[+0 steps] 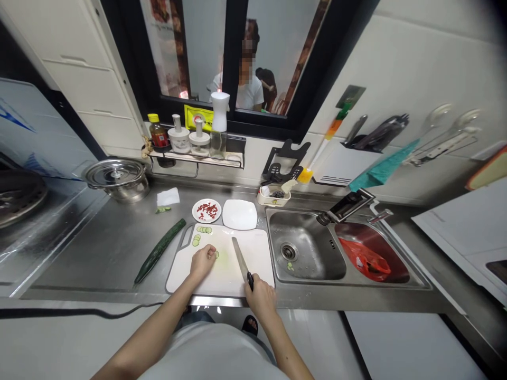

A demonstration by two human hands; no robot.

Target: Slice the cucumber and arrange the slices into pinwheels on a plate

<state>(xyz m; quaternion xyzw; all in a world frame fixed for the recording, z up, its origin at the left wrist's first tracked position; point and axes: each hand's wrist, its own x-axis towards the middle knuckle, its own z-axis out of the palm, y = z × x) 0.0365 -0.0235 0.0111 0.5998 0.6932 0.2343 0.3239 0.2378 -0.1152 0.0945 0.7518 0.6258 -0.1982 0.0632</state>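
My left hand (204, 262) is closed above the white cutting board (225, 279), its fingertips pinching a cucumber slice (217, 254). A knife (240, 257) is in my right hand (261, 296), gripped by its black handle, the blade pointing away over the board's right half. Cucumber slices (204, 230) lie in a short overlapping row at the board's far left, with a few more (196, 240) just below them. A whole cucumber (160, 251) rests on the steel counter to the left of the board.
Beyond the board stand a plate of chopped red pieces (206, 210) and a bare white plate (240, 214). A double sink (309, 272) with a faucet (346, 206) lies to the right. A lidded steel pot (119, 179) sits at the back left, and seasoning jars (199, 142) line a shelf.
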